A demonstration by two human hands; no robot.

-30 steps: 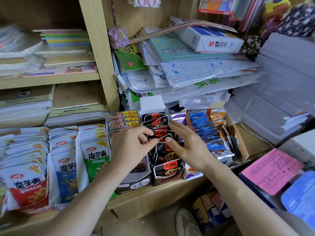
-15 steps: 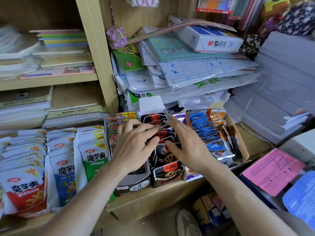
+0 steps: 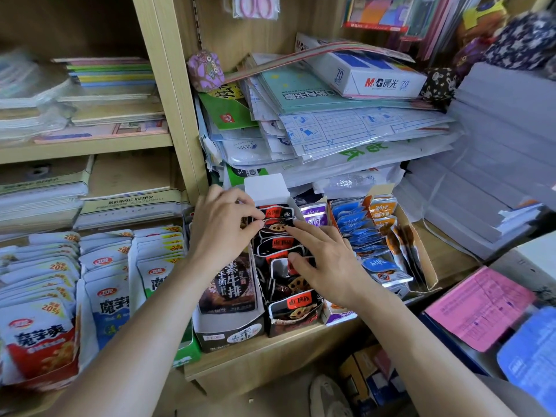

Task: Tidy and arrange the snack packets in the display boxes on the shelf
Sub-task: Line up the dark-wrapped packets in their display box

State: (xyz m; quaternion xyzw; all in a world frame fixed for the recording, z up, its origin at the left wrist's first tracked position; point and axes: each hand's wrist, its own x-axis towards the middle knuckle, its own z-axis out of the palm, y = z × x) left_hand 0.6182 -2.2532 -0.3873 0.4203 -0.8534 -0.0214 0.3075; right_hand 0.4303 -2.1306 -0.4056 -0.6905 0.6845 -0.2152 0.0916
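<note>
pinching a black, red-labelled packet (image 3: 278, 212) with curled left hand (image 3: 222, 233); right hand (image 3: 328, 260) rests open on the row (image 3: 281, 244).

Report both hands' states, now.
Left hand: pinching a black-and-red foil snack packet.
Right hand: open, straight fingers resting on the row of black packets.
</note>
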